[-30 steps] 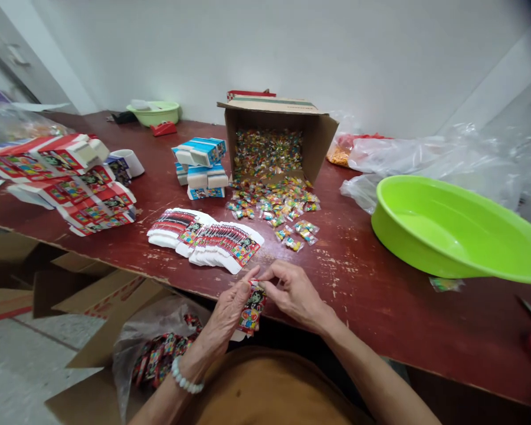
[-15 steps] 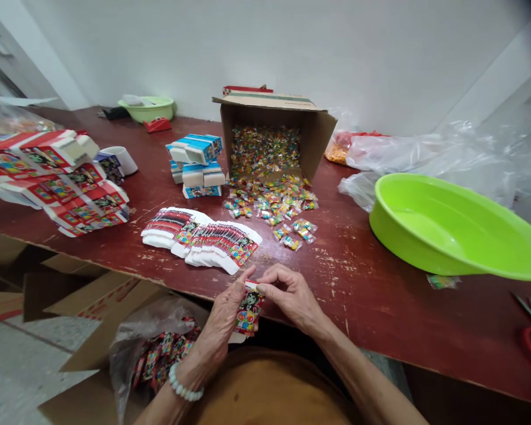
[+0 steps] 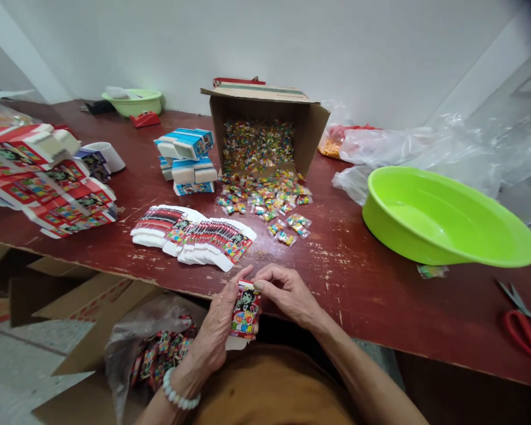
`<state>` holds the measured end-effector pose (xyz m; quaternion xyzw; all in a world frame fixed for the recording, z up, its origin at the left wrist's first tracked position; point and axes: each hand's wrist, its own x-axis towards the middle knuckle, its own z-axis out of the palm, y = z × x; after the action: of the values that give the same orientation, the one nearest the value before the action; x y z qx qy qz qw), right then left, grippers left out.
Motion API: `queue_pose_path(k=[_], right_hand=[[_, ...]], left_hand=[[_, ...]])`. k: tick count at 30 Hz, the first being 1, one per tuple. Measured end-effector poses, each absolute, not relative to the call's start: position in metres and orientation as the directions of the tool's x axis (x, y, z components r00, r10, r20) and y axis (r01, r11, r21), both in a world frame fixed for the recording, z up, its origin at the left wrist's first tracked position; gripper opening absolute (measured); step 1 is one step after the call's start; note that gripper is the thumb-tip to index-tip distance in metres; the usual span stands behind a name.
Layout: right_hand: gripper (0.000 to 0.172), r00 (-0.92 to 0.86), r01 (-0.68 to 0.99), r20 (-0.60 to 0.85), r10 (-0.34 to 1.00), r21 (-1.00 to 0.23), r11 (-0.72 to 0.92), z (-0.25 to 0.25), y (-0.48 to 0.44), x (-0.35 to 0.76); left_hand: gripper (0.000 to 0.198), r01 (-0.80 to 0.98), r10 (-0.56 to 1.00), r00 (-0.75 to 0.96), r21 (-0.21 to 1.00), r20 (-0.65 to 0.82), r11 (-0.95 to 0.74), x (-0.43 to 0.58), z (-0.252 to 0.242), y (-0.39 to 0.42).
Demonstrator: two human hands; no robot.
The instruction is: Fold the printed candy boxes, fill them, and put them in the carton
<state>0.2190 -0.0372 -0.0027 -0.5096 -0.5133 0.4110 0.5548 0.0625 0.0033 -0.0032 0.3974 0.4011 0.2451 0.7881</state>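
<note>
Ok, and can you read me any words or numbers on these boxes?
I can't read any words or numbers here.
Small red cartoon paper box in the left hand: any print is too small.
Brown cardboard carton: flap print too blurred.
Blue-and-white paper boxes: too small.

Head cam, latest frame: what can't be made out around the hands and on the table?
Head view only:
Printed carton: back face and lower end hidden by the left hand.
Packets: print blurred by the clear plastic bag.
Sachets in the cardboard box: contents too small to tell.
Red-handled scissors: cut off by the right edge.
Red carton stack: cut off by the left edge.
</note>
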Motion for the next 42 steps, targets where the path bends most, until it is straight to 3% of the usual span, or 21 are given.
queue_pose_path(k=[3,7,10,12,14,16,20,23,26,28,30,33,36,39,42], right_hand=[[0.020,0.044,0.295,0.358,0.933,-0.897,0.330,0.004,-0.036,0.227],[0.009,0.005,0.499,0.463,0.886,-0.770,0.399,0.002,-0.038,0.220],[0.012,0.005,0.554,0.501,0.865,-0.722,0.415,-0.003,-0.042,0.211],[0.010,-0.012,0.515,0.471,0.882,-0.753,0.409,-0.005,-0.039,0.215],[0.013,0.013,0.466,0.400,0.917,-0.813,0.348,-0.006,-0.030,0.228],[0.017,0.163,0.521,0.332,0.929,-0.829,0.205,-0.010,-0.016,0.248],[0.020,0.537,0.701,0.271,0.799,-0.670,-0.244,-0.028,0.012,0.289],[0.016,0.585,0.683,0.222,0.780,-0.653,-0.327,-0.042,0.020,0.304],[0.017,0.536,0.656,0.176,0.826,-0.703,-0.276,-0.042,0.012,0.303],[0.020,0.450,0.585,0.110,0.886,-0.786,-0.199,-0.033,0.001,0.292],[0.025,0.280,0.386,0.001,0.960,-0.916,-0.112,-0.021,-0.013,0.274],[0.025,-0.002,0.093,-0.099,0.995,-0.991,-0.098,-0.006,-0.033,0.242],[0.018,-0.021,0.195,0.020,1.000,-0.980,0.024,0.001,-0.040,0.217],[0.021,0.060,0.323,0.171,0.983,-0.936,0.143,0.001,-0.034,0.206],[0.022,0.077,0.308,0.171,0.982,-0.941,0.139,0.001,-0.027,0.200]], left_hand=[[0.067,-0.040,0.728,0.541,0.852,-0.421,0.523,0.062,-0.001,0.006],[0.060,-0.026,0.768,0.512,0.887,-0.385,0.462,0.062,-0.004,0.012],[0.050,-0.066,0.814,0.492,0.918,-0.310,0.390,0.063,-0.010,0.013],[0.050,-0.080,0.809,0.498,0.912,-0.313,0.402,0.064,-0.012,0.012],[0.056,-0.096,0.770,0.536,0.881,-0.347,0.464,0.064,-0.013,0.009],[0.057,-0.129,0.721,0.589,0.838,-0.366,0.531,0.063,-0.014,0.004],[0.036,-0.117,0.548,0.718,0.702,-0.429,0.703,0.047,-0.023,-0.007],[0.035,-0.028,0.526,0.716,0.733,-0.460,0.679,0.025,-0.032,-0.004],[0.034,0.202,0.557,0.703,0.874,-0.443,0.441,0.000,-0.031,0.012],[0.031,0.439,0.442,0.742,0.863,-0.505,0.249,-0.012,-0.025,0.025],[0.030,0.573,0.334,0.751,0.814,-0.569,0.097,-0.019,-0.019,0.034],[0.035,0.496,0.341,0.780,0.850,-0.525,0.174,-0.017,-0.012,0.038],[0.043,0.301,0.426,0.793,0.888,-0.436,0.348,-0.006,-0.010,0.032],[0.038,0.212,0.515,0.781,0.926,-0.353,0.313,0.004,-0.008,0.024],[0.033,0.207,0.544,0.780,0.949,-0.308,0.239,0.011,-0.004,0.018]])
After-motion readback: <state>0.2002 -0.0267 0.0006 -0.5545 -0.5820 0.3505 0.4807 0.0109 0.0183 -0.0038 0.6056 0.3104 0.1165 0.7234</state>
